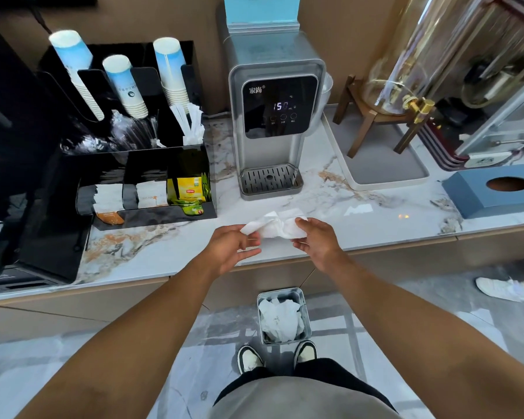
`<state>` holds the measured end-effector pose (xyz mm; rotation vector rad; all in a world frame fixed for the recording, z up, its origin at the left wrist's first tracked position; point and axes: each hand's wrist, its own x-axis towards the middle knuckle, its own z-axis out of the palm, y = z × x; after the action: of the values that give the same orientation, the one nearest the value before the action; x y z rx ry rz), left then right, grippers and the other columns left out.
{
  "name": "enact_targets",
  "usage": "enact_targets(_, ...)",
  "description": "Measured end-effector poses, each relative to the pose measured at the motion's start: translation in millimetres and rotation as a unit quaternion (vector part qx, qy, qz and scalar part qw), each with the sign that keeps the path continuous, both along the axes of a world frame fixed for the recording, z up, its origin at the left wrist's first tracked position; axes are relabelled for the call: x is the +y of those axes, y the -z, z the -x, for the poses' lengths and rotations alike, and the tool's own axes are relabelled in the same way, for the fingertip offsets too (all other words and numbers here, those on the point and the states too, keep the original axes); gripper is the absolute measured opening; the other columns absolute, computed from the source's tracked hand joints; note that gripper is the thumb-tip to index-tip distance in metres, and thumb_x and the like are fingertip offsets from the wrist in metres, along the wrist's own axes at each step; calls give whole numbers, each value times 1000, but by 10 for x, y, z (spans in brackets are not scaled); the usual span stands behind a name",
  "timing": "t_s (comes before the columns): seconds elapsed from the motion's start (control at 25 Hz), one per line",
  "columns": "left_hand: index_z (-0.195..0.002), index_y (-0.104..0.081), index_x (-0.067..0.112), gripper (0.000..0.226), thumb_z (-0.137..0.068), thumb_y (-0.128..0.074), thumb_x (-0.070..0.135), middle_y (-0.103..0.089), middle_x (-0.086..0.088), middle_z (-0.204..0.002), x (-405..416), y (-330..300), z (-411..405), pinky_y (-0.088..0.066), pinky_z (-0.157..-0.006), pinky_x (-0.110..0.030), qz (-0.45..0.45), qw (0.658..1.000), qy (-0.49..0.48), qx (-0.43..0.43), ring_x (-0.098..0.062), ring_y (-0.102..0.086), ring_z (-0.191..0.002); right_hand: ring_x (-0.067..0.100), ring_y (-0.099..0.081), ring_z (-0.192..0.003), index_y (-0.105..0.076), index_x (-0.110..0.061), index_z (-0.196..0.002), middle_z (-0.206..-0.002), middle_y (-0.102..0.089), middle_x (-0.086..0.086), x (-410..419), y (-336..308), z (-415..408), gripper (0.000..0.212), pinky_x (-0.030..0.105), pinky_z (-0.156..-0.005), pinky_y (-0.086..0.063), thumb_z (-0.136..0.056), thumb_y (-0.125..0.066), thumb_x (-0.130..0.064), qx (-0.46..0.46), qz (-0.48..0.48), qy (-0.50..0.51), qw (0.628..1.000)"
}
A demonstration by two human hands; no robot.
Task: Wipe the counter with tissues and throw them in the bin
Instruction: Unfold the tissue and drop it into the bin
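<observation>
A crumpled white tissue (275, 224) is stretched between both hands just above the front part of the marble counter (360, 216). My left hand (230, 247) pinches its left end and my right hand (316, 238) grips its right end. Below the counter edge, on the floor by my shoes, stands a small grey bin (303, 309) holding used white tissues. A blue tissue box (493, 192) with a round opening sits at the counter's right end.
A grey water dispenser (274, 116) stands right behind the hands. A black organiser (127, 140) with paper cups, stirrers and tea bags fills the left. A glass drink dispenser on a wooden stand (384, 98) rests on a tray at the right. Another person's shoe (502, 288) shows at right.
</observation>
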<state>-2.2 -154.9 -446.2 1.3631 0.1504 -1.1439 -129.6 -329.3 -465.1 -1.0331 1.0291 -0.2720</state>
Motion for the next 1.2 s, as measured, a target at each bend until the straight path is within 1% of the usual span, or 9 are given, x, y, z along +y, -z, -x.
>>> enact_targets(0.12,-102,-64,-5,15,-88,-68,-5,-66,-18,-87,-73,37,117,-62,-83,-46,-26,997,47,-61,-26,-67,-75,27,-65,-73,-70,-10,-87,-92,-72,12,-65,6,119,8,33,-62,-55,-89,-69,-17,6,9,8,1000)
enact_targets(0.28,-81,-65,6,13,-90,-72,12,-54,-9,-71,-180,27,245,-60,-65,-36,-69,991,23,-108,-18,-51,-61,24,-64,-66,-70,-6,-91,-90,-71,15,-146,53,284,11,30,-60,-55,-92,-66,-16,26,51,-21,998)
enact_targets(0.52,-83,-62,3,9,-90,-69,4,-57,-13,-95,-215,157,586,-60,-81,-54,-84,987,-66,-124,-31,-63,-91,13,-63,-48,-70,-3,-98,-88,-69,11,-271,124,643,13,22,-53,-54,-91,-69,-14,46,86,-65,993)
enact_targets(0.76,-80,-67,3,12,-91,-71,7,-67,-11,-80,-63,440,1115,-57,-51,-27,-172,966,-119,-149,-21,-62,-56,19,-62,-68,-67,-5,-92,-87,-69,12,-265,375,1008,10,27,-59,-52,-89,-68,-14,95,101,-140,980)
enact_targets(0.88,-79,-68,11,12,-91,-73,13,-66,-3,-71,66,648,1338,-54,-51,-27,-222,954,-116,-165,-16,-59,-52,20,-58,-68,-67,-7,-88,-88,-66,12,-208,535,1134,6,22,-53,-50,-89,-68,-13,106,66,-143,982)
enact_targets(0.96,-86,-68,9,11,-91,-72,17,-66,-5,-70,153,793,1454,-49,-51,-31,-236,953,-84,-169,-17,-58,-54,23,-62,-73,-68,-8,-86,-91,-68,14,-190,643,1221,8,30,-62,-58,-91,-67,-14,106,33,-135,985)
enact_targets(1.04,-92,-68,5,13,-92,-71,18,-65,-7,-73,219,954,1535,-45,-51,-32,-245,954,-67,-157,-18,-59,-54,21,-60,-70,-69,-8,-80,-80,-66,9,-178,812,1323,13,31,-63,-60,-91,-68,-14,121,50,-146,981)
enact_targets(1.12,-91,-70,4,11,-93,-69,15,-64,-8,-73,255,1129,1581,-42,-47,-28,-257,954,-48,-144,-16,-59,-51,8,-50,-51,-66,-13,-67,-54,-58,-7,-156,987,1402,24,17,-47,-48,-90,-69,-14,142,102,-176,969)
enact_targets(1.2,-87,-71,4,10,-94,-68,12,-63,-11,-71,269,1340,1592,-40,-45,-26,-267,954,-23,-133,-16,-59,-50,0,-42,-42,-64,-17,-60,-42,-50,-14,-142,1166,1438,29,14,-45,-39,-88,-72,-18,165,144,-191,957)
